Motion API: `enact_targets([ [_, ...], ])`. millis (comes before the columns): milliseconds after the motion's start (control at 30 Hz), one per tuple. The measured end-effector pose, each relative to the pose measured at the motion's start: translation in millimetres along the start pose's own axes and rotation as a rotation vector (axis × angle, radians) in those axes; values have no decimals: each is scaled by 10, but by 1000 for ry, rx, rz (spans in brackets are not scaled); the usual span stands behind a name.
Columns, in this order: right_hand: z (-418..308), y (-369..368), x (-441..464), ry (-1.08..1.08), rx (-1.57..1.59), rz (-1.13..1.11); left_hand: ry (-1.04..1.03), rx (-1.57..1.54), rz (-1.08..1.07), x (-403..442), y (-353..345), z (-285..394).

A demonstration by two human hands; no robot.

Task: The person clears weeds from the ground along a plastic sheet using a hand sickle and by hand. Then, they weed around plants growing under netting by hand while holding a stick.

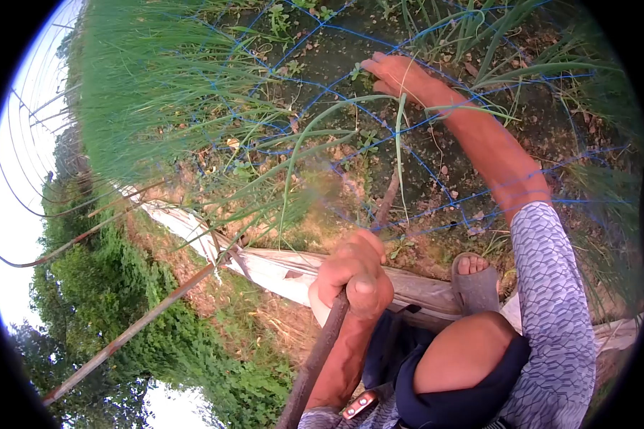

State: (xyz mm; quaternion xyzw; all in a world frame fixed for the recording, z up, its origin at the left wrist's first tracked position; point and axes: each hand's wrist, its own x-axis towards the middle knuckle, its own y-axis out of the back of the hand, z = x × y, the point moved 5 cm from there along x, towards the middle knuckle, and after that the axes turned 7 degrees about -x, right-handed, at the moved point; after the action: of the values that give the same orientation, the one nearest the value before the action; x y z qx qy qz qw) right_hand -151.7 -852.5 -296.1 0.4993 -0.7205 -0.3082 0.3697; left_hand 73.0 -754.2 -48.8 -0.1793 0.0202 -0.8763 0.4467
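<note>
My left hand (pixel 352 277) is closed around a brown wooden stick (pixel 320 350), which slants from the bottom edge up to the soil. Reaching out over the bed, my right hand (pixel 401 75) is low near the dark soil, its fingers slightly bent and the thumb apart from them. Beside its fingertips is a small green weed (pixel 357 71). A blue string net (pixel 415 154) stretches over the bed around that hand. Long onion-like leaves (pixel 399 136) arch between my two hands.
Dense green onion-like plants (pixel 164 93) fill the upper left. A pale sheet (pixel 279 268) edges the bed, near a sandaled foot (pixel 476 282) and my bare knee (pixel 465 350). A rusty pole (pixel 132 332) crosses the lower left, before bushes (pixel 186 357) and thin hoops (pixel 28 261).
</note>
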Motion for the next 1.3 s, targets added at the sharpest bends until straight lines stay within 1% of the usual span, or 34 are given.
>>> enact_targets([
  [33,-5,-37,53,-17,-3,-54,2,4,-8,3,-4,6],
  [67,-30,-52,84,-17,0,-55,3,7,-7,2,-7,7],
  [133,-88,-81,136,-13,-75,-139,9,11,9,-4,-10,7],
  [267,-98,-219,201,34,-129,-152,-3,2,6,8,-22,7],
  [333,-50,-247,202,-3,-105,-82,-10,-8,12,13,-26,11],
  [367,-10,-256,188,-2,-107,-83,-12,-9,13,10,-26,9],
  [433,119,-141,129,-217,165,51,-3,-13,33,-9,-4,3],
  [467,140,-102,70,-213,164,45,-3,-15,40,-4,-3,-6],
  [533,239,104,-193,-476,333,156,-29,7,0,28,-33,-16],
  [567,303,138,-374,-514,400,165,-27,4,9,26,-35,-7],
  [633,340,336,-731,-555,366,267,-10,16,12,18,-38,-3],
  [667,245,552,-920,-559,268,358,-3,19,14,12,-36,-6],
  [733,157,732,-1281,-791,307,323,-23,-10,2,14,-30,-26],
  [800,-37,724,-1564,-837,410,250,-35,-10,8,11,-34,-37],
  [867,-326,560,-1726,-734,354,33,-44,-16,8,-2,-39,-22],
  [900,-463,439,-1779,-728,508,-140,-23,-17,8,-9,-22,-11],
  [933,-543,398,-1758,-621,468,-151,-2,-18,8,-15,-19,-8],
  [1000,-588,320,-1593,-534,385,91,-34,-8,9,12,-46,-23],
  [1033,-627,294,-1468,-531,392,89,-60,9,10,19,-49,-16],
  [1100,-679,255,-1254,-510,225,39,-69,12,25,7,-41,-27],
  [1133,-643,190,-1214,-512,228,46,-85,5,34,16,-36,-37],
  [1200,-706,-51,-1133,-351,57,-74,-91,7,25,18,-27,-44],
  [1233,-686,-121,-1142,-351,61,-74,-96,5,23,11,-21,-40],
  [1300,-682,-134,-1134,-237,-11,55,-93,8,18,13,-22,-37],
])
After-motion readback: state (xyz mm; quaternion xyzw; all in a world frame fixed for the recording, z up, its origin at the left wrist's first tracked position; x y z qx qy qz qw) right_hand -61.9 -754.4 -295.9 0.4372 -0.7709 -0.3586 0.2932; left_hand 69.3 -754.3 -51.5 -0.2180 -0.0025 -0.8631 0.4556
